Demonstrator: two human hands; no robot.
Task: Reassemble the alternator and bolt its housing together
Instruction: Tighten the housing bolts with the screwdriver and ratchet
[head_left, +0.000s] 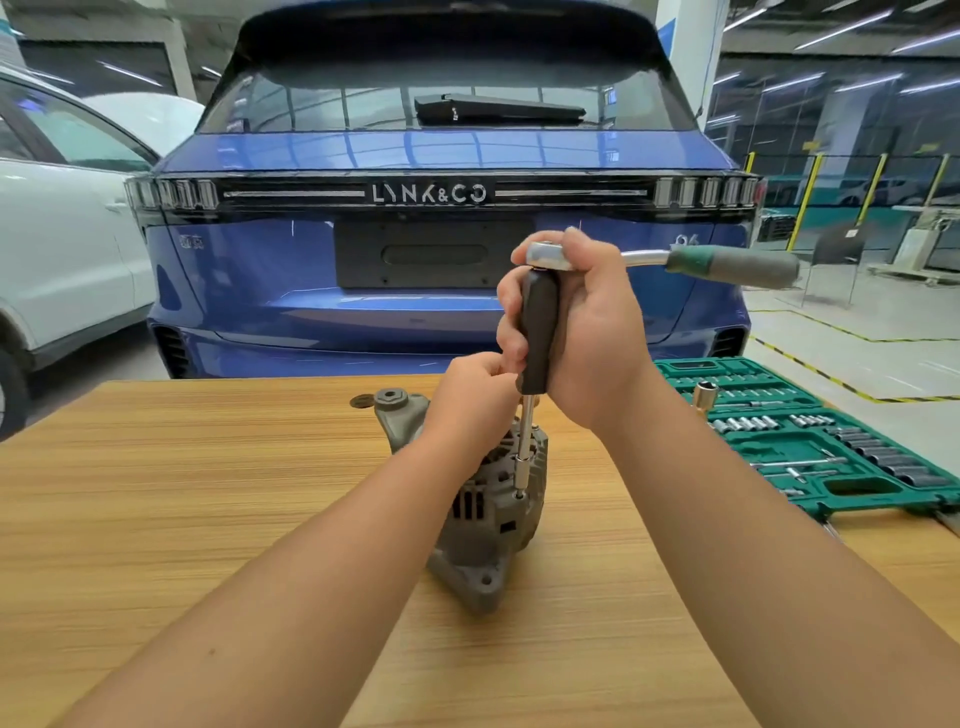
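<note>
The right hand (582, 332) is wrapped around the black handle of a spinner driver (539, 332), with a ratchet wrench (675, 262) seated on its top, green grip pointing right. The left hand (478, 400) pinches the driver's steel shaft low down to steady it. The socket tip meets a housing bolt (518, 494) on the alternator (483, 519), which stands on the wooden table (208, 493). The cast alternator looks heavy and rigid, yet tippy on end; it is probably best braced by its body.
</note>
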